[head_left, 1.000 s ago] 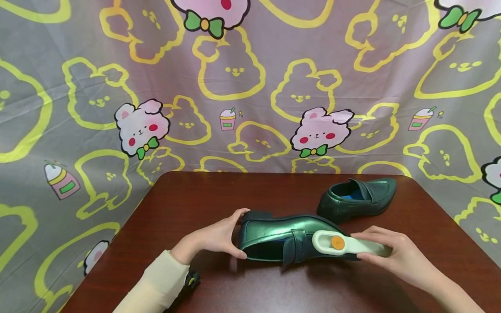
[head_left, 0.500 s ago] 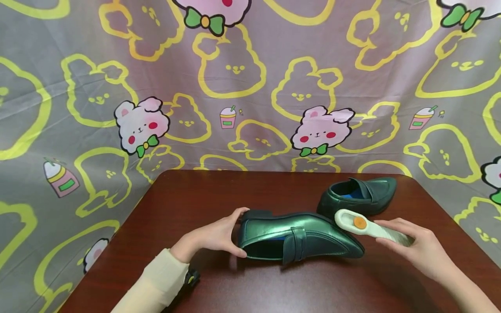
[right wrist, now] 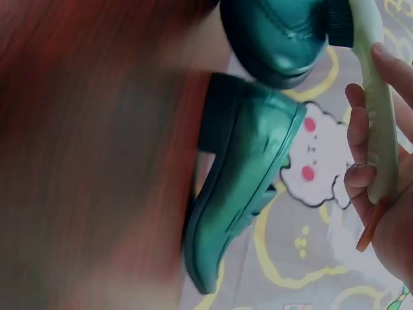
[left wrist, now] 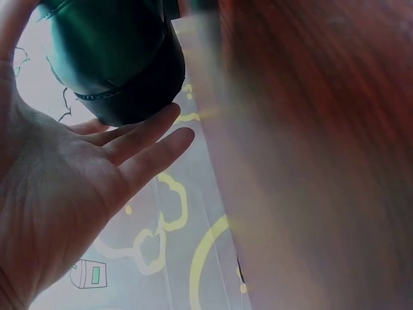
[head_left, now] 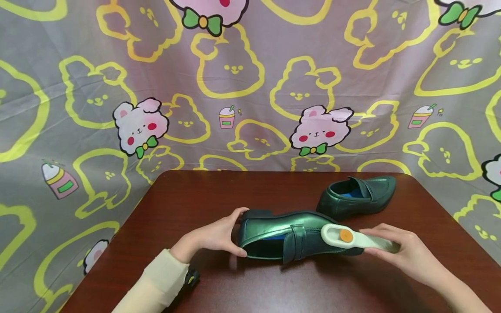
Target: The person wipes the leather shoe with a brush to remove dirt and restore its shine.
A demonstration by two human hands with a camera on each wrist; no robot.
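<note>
A shiny dark green loafer (head_left: 266, 228) lies tipped on its side, its opening facing me and its toe to the right. My left hand (head_left: 215, 232) holds it by the heel, thumb at the opening's edge and fingers round the back; the left wrist view shows the fingers under the heel (left wrist: 122, 97). In my right hand (head_left: 407, 248) is a pale shoe brush (head_left: 368, 240) with an orange button, gripped by its handle. Its dark bristles (right wrist: 340, 24) sit against the loafer's toe part in the right wrist view.
A second matching loafer (head_left: 358, 198) stands upright at the back right of the brown table (head_left: 219, 191), blue showing inside. A small black object (head_left: 192, 278) lies near my left sleeve. A patterned cloth (head_left: 250, 87) hangs behind the table.
The brush has lifted off toward the far side of the toe, then come back left and down onto the toe part. The left hand and the held loafer have stayed in place.
</note>
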